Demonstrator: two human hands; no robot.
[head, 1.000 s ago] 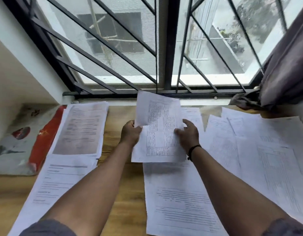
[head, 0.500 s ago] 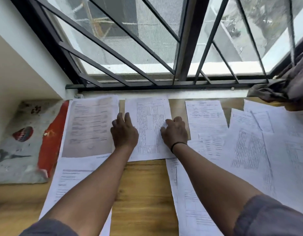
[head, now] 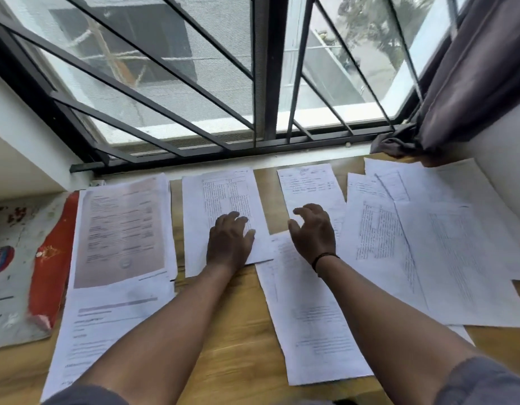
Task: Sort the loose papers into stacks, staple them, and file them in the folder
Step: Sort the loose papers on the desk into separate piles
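Moved: right hand (head: pixel 313 230) has lifted off the sheet (head: pixel 223 211), fingers loose, holding nothing.
Left hand (head: pixel 229 244): flat on the sheet, far middle of the desk (head: pixel 238 331).
Handling: light, floppy, slides easily; pinch a corner.

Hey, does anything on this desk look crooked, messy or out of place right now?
Yes. The papers on the right overlap in a skewed, fanned pile, unlike the squarer sheets on the left. The long sheet under the right hand lies tilted. The curtain hem spills onto the desk's back corner. Nothing looks torn or spilled.
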